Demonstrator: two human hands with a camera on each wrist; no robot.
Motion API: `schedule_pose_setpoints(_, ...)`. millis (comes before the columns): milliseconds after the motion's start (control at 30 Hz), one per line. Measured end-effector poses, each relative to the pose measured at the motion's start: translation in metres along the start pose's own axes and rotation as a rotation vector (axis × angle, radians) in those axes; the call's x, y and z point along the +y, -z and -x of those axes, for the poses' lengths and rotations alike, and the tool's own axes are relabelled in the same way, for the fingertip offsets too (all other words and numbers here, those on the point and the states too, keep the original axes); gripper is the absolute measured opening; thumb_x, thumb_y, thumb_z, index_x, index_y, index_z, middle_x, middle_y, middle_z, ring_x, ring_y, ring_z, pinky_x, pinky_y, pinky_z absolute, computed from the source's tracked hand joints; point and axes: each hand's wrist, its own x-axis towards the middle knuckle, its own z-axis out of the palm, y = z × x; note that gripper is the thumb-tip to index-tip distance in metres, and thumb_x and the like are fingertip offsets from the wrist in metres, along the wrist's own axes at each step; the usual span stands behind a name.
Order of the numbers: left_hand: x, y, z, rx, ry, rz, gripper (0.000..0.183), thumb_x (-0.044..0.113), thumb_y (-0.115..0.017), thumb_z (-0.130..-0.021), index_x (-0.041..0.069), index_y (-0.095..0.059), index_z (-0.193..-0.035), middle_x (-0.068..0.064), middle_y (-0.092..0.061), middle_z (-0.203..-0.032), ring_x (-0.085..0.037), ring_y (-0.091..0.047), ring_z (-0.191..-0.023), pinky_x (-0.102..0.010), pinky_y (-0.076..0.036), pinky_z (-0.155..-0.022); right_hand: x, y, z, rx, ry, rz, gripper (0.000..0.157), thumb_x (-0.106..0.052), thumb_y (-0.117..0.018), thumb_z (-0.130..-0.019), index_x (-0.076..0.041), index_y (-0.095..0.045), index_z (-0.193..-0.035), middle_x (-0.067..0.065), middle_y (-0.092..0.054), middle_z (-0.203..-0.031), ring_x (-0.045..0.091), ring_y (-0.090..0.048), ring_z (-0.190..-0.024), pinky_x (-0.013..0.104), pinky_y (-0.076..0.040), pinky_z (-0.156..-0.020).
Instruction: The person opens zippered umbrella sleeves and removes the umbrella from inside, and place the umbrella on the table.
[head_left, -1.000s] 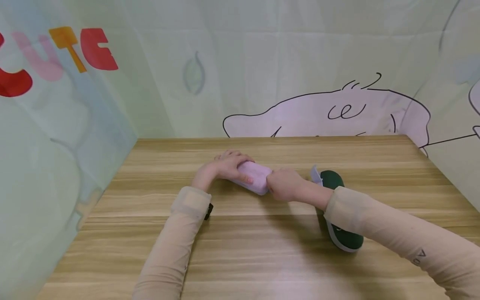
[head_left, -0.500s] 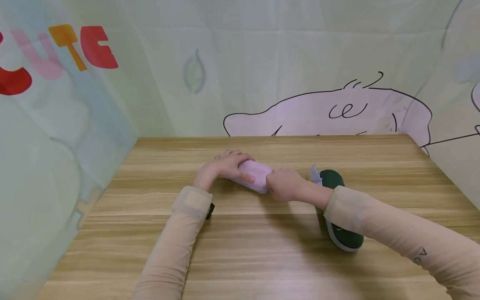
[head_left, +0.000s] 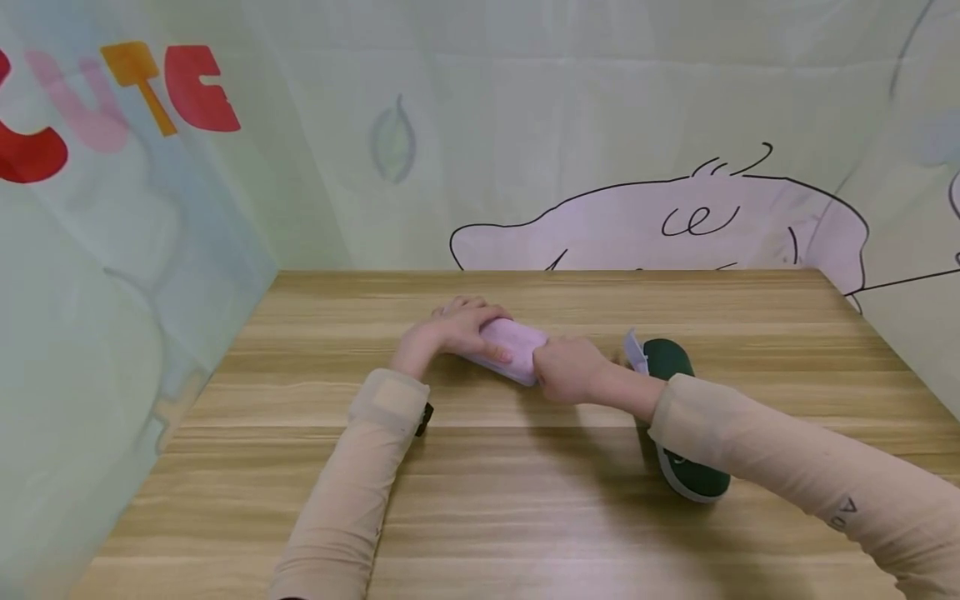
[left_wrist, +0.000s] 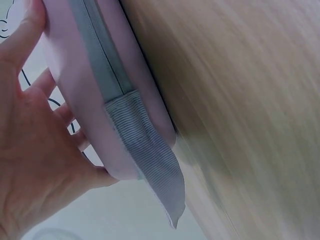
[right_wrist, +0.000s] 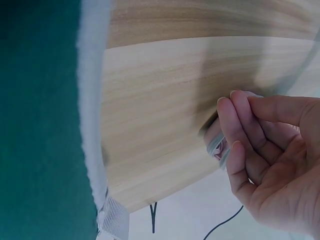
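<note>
A pink zip case lies on its flat side on the table, with a grey zipper along its edge. My left hand grips its left end, thumb along the near side and fingers over the far one. At that end a ribbed grey tab sticks out in the left wrist view. My right hand is at the case's right end, thumb and curled fingers pinched together beside the zipper tape. The small part in that pinch is hidden.
A dark green zip case with a pale edge and a raised tab lies under my right forearm. The wood-grain table ends at a printed cloth backdrop behind and on the left.
The head view has shifted slightly. Both hands keep their places on the pink case, and the green case stays put.
</note>
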Motion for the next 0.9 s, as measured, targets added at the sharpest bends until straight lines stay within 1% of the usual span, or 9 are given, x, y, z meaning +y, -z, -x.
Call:
schedule_pose_setpoints(133, 0.0002, 0.0001, -0.0006, -0.006, 0.001, 0.011, 0.069, 0.062, -0.062, -0.073, 0.033, -0.042, -0.132, -0.002, -0.034, -0.143, -0.029, -0.020, -0.137, -0.062, -0.014, -0.107, -0.0009, -0.0007, -0.0001, 0.011, -0.015, -0.001, 0.023, -0.010, -0.058, -0.072, -0.017, -0.049, -0.051, -0.001, -0.051, -0.055, 0.014, -0.046, -0.052, 0.032, -0.040, -0.042)
schedule_pose_setpoints(233, 0.0000, -0.0002, -0.0009, -0.004, -0.001, 0.010, 0.069, 0.062, -0.062, -0.073, 0.033, -0.042, -0.132, -0.002, -0.035, -0.143, -0.030, -0.020, -0.137, -0.062, -0.015, -0.106, -0.0021, -0.0005, 0.0008, 0.016, -0.027, -0.012, 0.023, -0.010, -0.059, -0.070, -0.017, -0.050, -0.050, -0.002, -0.051, -0.054, 0.014, -0.045, -0.052, 0.031, -0.040, -0.041)
schedule_pose_setpoints(500, 0.0002, -0.0013, -0.0016, 0.008, -0.006, -0.001, 0.070, 0.061, -0.063, -0.072, 0.031, -0.043, -0.132, -0.003, -0.039, -0.138, -0.029, -0.024, -0.134, -0.063, -0.019, -0.103, -0.0056, 0.0021, 0.0031, 0.016, -0.057, -0.066, 0.029, -0.007, -0.060, -0.068, -0.019, -0.041, -0.049, -0.004, -0.042, -0.053, 0.014, -0.040, -0.051, 0.030, -0.037, -0.040)
schedule_pose_setpoints(767, 0.0005, 0.0000, -0.0011, 0.003, 0.004, 0.011, 0.069, 0.060, -0.064, -0.072, 0.032, -0.043, -0.132, -0.003, -0.038, -0.140, -0.029, -0.023, -0.134, -0.063, -0.017, -0.104, -0.0067, 0.0009, 0.0022, 0.004, -0.077, -0.101, 0.024, -0.007, -0.060, -0.068, -0.017, -0.047, -0.051, -0.005, -0.043, -0.052, 0.013, -0.039, -0.049, 0.026, -0.033, -0.041)
schedule_pose_setpoints(900, 0.0006, 0.0005, -0.0004, 0.004, 0.000, 0.014, 0.068, 0.060, -0.064, -0.072, 0.032, -0.044, -0.131, -0.003, -0.039, -0.139, -0.029, -0.024, -0.134, -0.063, -0.017, -0.104, -0.0085, 0.0015, 0.0021, -0.007, -0.090, -0.117, 0.026, -0.007, -0.060, -0.068, -0.018, -0.045, -0.050, -0.006, -0.041, -0.050, 0.012, -0.037, -0.048, 0.025, -0.031, -0.040)
